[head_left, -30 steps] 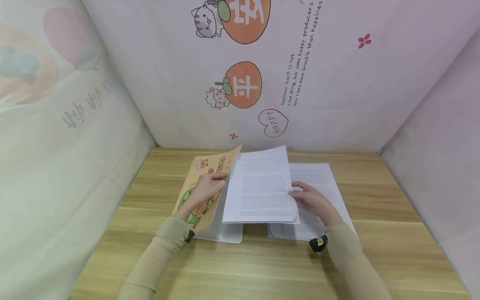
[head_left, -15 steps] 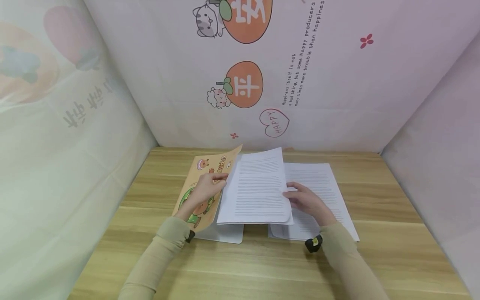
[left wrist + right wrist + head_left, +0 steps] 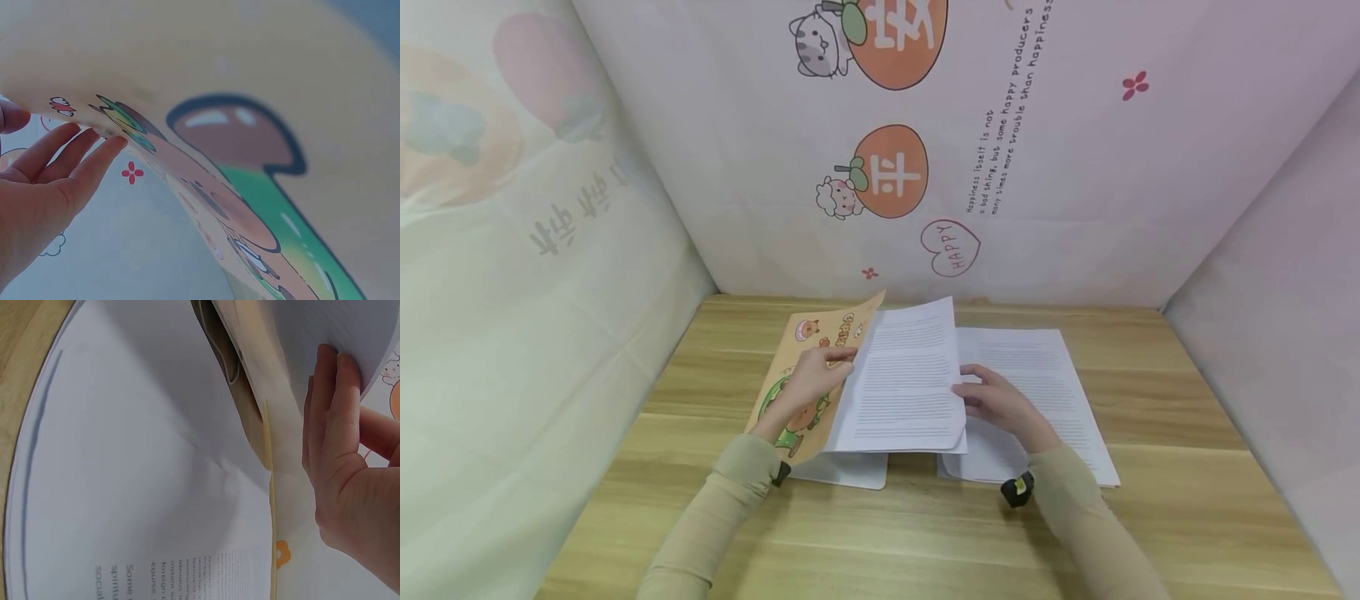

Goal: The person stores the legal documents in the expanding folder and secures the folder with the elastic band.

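Note:
An orange cartoon file folder [image 3: 797, 354] lies left of centre, its front cover lifted away from the white back [image 3: 859, 472]. My left hand [image 3: 808, 379] pinches the cover's free right edge between thumb and fingers. In the left wrist view the cover [image 3: 250, 50] bows over that hand. My right hand [image 3: 996, 400] holds the right edge of some printed sheets [image 3: 902, 375], thumb on one face and fingers on the other. These sheets hang raised and slightly tilted above the table. Their left part is tucked behind the cover and hidden.
Another stack of printed paper [image 3: 1063, 392] lies on the wooden table [image 3: 880, 533] under and right of my right hand. A printed white cloth wall [image 3: 1045, 250] stands along the table's back edge. Pale cloth walls also stand at both sides.
My right hand has moved left with the printed sheets, and they now reach farther in behind the folder's cover. My left hand still holds the cover up in the same place.

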A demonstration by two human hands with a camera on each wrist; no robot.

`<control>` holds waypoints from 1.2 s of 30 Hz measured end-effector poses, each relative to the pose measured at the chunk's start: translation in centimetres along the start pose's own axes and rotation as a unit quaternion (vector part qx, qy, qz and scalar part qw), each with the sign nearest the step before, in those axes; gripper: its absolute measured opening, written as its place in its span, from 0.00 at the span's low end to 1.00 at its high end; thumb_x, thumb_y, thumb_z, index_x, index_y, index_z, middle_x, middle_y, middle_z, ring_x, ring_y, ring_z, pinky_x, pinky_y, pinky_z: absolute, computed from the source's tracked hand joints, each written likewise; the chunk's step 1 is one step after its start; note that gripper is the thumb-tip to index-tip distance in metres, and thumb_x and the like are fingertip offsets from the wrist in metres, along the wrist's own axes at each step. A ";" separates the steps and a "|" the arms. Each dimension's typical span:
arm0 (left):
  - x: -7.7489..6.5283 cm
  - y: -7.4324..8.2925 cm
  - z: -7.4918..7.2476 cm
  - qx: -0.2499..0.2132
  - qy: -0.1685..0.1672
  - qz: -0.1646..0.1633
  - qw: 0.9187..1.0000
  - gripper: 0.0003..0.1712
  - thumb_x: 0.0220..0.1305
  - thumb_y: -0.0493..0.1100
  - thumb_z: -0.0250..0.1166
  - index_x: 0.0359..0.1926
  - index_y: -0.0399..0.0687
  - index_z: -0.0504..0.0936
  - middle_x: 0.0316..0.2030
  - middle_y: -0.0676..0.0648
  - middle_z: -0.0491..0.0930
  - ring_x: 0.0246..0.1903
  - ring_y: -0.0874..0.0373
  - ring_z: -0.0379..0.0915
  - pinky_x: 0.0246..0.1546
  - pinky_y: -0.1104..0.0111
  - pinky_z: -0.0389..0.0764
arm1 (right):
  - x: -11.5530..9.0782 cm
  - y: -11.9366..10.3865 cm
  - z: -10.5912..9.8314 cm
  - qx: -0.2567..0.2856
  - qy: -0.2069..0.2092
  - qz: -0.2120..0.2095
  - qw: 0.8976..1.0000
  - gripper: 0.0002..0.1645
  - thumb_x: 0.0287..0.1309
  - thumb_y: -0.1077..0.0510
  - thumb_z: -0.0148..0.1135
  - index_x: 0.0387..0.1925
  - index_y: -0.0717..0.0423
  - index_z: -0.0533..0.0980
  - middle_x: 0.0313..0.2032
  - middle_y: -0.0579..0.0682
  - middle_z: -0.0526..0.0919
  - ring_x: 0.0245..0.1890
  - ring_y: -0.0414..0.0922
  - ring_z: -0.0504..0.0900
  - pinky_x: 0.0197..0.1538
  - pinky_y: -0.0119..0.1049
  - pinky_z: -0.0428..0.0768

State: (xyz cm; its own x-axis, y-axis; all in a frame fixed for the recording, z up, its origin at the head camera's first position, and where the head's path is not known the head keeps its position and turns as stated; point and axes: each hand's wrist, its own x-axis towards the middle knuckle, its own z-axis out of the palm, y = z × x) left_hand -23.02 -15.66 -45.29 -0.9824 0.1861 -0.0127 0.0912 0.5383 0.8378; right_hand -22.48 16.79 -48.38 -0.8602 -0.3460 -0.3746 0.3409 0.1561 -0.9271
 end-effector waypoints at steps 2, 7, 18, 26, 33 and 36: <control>0.0 0.0 0.0 -0.001 -0.001 0.001 1.000 0.24 0.62 0.43 0.57 0.59 0.44 0.81 0.56 0.44 0.83 0.12 0.65 0.51 0.16 0.75 0.60 | 0.0 -0.1 0.2 -0.004 -0.002 -0.002 1.000 0.36 0.68 0.57 0.56 0.71 0.65 0.55 0.57 0.60 0.77 0.44 0.38 0.82 0.48 0.28 0.82; 0.0 -0.1 0.0 -0.001 -0.001 0.004 1.000 0.24 0.62 0.43 0.57 0.59 0.44 0.81 0.57 0.43 0.83 0.14 0.64 0.54 0.16 0.75 0.61 | -0.1 -0.4 0.7 -0.011 -0.005 -0.001 1.000 0.35 0.68 0.57 0.56 0.71 0.64 0.56 0.54 0.58 0.78 0.43 0.38 0.82 0.47 0.28 0.82; -0.1 -0.2 0.0 0.003 -0.002 0.007 1.000 0.25 0.62 0.42 0.57 0.59 0.43 0.81 0.56 0.42 0.84 0.16 0.63 0.56 0.16 0.75 0.60 | -0.3 -1.1 1.2 -0.045 -0.014 0.013 0.999 0.31 0.72 0.58 0.48 0.71 0.65 0.57 0.50 0.57 0.78 0.40 0.40 0.83 0.46 0.32 0.84; -0.1 -0.2 0.0 0.008 -0.001 0.006 1.000 0.24 0.62 0.42 0.57 0.59 0.42 0.81 0.56 0.43 0.83 0.15 0.64 0.53 0.16 0.75 0.59 | -0.5 -1.7 1.8 -0.061 -0.021 0.017 0.998 0.33 0.70 0.60 0.50 0.71 0.65 0.56 0.50 0.59 0.79 0.40 0.41 0.84 0.48 0.34 0.85; -0.2 -0.1 -0.1 0.002 -0.006 0.014 1.000 0.24 0.64 0.42 0.57 0.60 0.41 0.80 0.57 0.41 0.83 0.12 0.65 0.45 0.15 0.75 0.58 | -0.3 -1.9 2.1 -0.052 -0.037 0.004 0.998 0.33 0.68 0.61 0.52 0.70 0.67 0.57 0.50 0.59 0.78 0.40 0.41 0.83 0.48 0.33 0.85; -0.1 -0.1 -0.1 0.002 -0.005 0.015 1.000 0.25 0.63 0.42 0.57 0.60 0.41 0.80 0.57 0.42 0.83 0.12 0.64 0.46 0.15 0.75 0.58 | -0.1 -1.9 2.2 -0.050 -0.042 -0.002 0.998 0.32 0.69 0.62 0.53 0.70 0.68 0.58 0.48 0.58 0.78 0.40 0.41 0.82 0.48 0.33 0.85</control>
State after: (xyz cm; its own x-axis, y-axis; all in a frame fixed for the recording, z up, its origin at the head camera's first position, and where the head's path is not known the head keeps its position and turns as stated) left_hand -22.96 -15.82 -45.36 -0.9777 0.2098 0.0074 0.1212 0.5354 0.8359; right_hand -22.21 14.47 -46.58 -0.8253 -0.4227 -0.3746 0.2936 0.2454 -0.9239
